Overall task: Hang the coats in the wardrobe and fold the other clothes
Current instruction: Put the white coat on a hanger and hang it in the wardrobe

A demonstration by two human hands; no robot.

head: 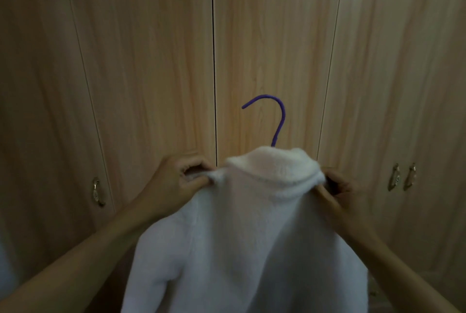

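Note:
A white fleece coat [252, 232] hangs in front of me with its back toward the camera and its collar folded down. A purple hanger hook [276, 116] sticks up out of the collar; the rest of the hanger is hidden inside the coat. My left hand [181, 179] grips the coat's left shoulder. My right hand [343, 189] grips the right shoulder, thumb laid along the fleece. Both hold the coat up before the shut wooden wardrobe doors [151, 60].
The wardrobe fills the whole view with several light wood doors, all shut. A metal handle [97, 191] sits on a door at the left and a pair of handles [402, 177] on doors at the right. The door gap [215, 85] runs just left of the hanger.

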